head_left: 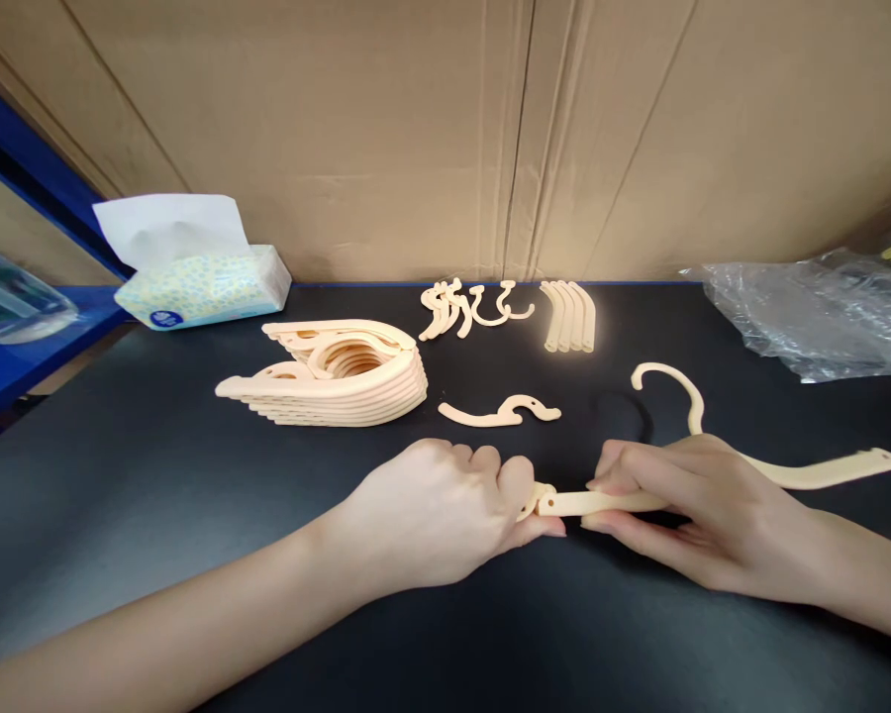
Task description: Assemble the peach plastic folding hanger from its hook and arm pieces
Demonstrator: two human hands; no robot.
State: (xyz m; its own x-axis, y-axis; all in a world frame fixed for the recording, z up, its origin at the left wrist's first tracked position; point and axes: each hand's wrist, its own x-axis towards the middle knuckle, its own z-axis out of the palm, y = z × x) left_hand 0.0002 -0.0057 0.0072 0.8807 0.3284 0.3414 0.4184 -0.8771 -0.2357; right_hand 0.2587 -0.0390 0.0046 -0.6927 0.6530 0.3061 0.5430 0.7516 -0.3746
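Note:
My left hand (445,510) is closed around a small peach plastic piece (529,500) at the centre of the black table (155,495). My right hand (683,515) grips a peach hanger (817,472) by its near arm, pressed against the piece in my left hand. The hanger's hook (672,381) curls up behind my right hand and its far arm reaches to the right. A loose peach arm piece (501,412) lies just beyond my hands.
A stack of folded peach hangers (334,376) sits left of centre. Small hook parts (464,307) and curved strips (568,317) lie near the cardboard wall. A tissue pack (200,277) stands at the back left, crumpled clear plastic (817,307) at the right.

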